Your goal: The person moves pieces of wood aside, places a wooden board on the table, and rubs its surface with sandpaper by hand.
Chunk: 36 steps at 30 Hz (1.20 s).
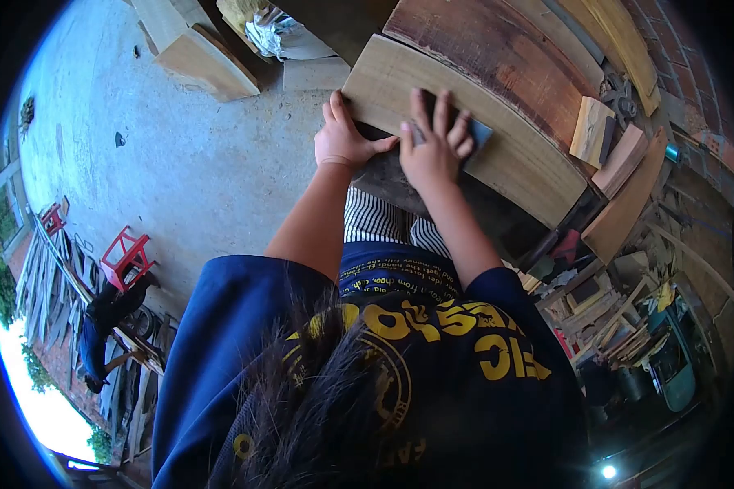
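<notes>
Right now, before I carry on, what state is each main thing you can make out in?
Pale rectangular wooden board: bare, broad face exposed
Thin flat grey piece: against the board, partly covered
Bare left hand: spread, touching the board's left end
Bare right hand: fingers spread over the grey piece, blurred
Worn reddish-brown wooden plank: blotchy
Mixed wood scraps: heaped
Small round white lamp: lit

This is a woodworking workshop, open to daylight on one side. Wooden blocks (pixel 590 129) lie at the right end of the bench (pixel 497 61), with brickwork (pixel 687 61) and heaped offcuts (pixel 620 318) beyond; past the left end, a concrete floor (pixel 196 163) stretches toward piled slats (pixel 45 285).
</notes>
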{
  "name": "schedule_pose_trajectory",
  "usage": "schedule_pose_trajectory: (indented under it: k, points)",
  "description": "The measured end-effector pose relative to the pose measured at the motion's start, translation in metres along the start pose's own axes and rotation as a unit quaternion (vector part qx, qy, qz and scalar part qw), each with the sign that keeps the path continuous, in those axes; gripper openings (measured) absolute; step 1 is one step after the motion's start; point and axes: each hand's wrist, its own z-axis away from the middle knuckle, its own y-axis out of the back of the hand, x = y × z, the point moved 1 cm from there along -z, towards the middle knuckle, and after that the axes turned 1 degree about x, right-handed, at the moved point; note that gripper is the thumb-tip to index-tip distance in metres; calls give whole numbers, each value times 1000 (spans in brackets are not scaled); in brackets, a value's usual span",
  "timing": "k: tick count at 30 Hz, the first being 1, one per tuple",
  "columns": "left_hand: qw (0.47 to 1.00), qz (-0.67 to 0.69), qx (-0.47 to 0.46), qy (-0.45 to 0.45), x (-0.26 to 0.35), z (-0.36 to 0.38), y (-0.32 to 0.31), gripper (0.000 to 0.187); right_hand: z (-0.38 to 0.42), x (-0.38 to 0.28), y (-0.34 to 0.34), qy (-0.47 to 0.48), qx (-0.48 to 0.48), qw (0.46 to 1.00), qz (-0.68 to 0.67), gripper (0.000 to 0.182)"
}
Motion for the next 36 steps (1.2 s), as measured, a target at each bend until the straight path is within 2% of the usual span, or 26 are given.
schedule_pose_trajectory:
  k: [1,3,5,7,11,13,16,19,23,25,27,30,36]
  points:
    - [1000,16,-15,10,0,0,2,131,-3,-8,1,36,-4,998,-57,55]
    - [999,32,-28,18,0,0,3,129,-3,6,-1,53,-6,998,-31,54]
    - [999,35,-1,-11,-1,1,2,127,0,47,6,64,42,993,86,56]
    - [999,41,-6,-11,2,1,6,126,11,95,18,9,43,990,133,59]
    - [999,37,5,-39,-5,-1,2,125,43,181,49,-80,29,991,106,63]
    - [998,36,6,-53,-11,-3,-1,123,56,206,59,-51,8,989,139,63]
    - [997,35,7,-70,-12,-4,0,122,59,213,54,2,31,987,156,61]
    - [997,46,1,-69,-11,-4,3,121,45,175,39,95,64,984,138,58]
    - [994,71,17,-77,-15,-2,1,115,-3,43,17,217,21,971,101,57]
    - [993,80,29,-77,-16,-3,0,112,-26,-2,6,251,32,965,74,54]
    - [991,126,-5,-42,-19,-3,0,108,-31,-13,-2,269,35,961,63,53]
    - [991,119,19,-54,-16,-2,3,104,-9,34,15,325,-1,943,76,53]
    - [992,99,19,-78,-17,-3,3,104,74,214,54,328,-77,933,124,55]
